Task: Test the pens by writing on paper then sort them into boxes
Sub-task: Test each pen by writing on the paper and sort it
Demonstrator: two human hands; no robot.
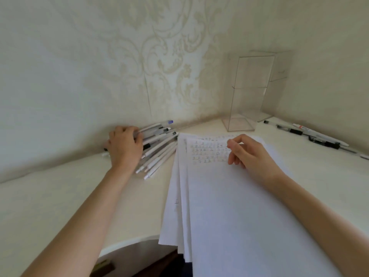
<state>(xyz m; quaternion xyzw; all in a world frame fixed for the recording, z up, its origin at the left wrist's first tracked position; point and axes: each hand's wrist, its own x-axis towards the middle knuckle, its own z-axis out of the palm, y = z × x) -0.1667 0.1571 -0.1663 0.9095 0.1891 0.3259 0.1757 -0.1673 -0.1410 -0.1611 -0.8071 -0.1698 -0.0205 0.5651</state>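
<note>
"Many pens, one heap. On my feed the pile of pens (159, 150) lies against the wall at the left of the table (50, 206). The left hand (124, 144) is on top of it with its fingers curled into the pile, grasping some. How many, I cannot tell."

"And the right?"

"The right hand (245, 152) rests on the stack of paper (219, 206), fingers loosely bent, holding nothing."

"What worries you?"

"Pulling one pen free could drag its neighbours, and I expect round barrels to roll. The sheets are fanned and overhang the near edge, so a nudge may slide them off. I could also confuse the loose pens (311, 134) at far right with untested ones. The clear boxes (247, 92) by the wall look light enough to tip."
</note>
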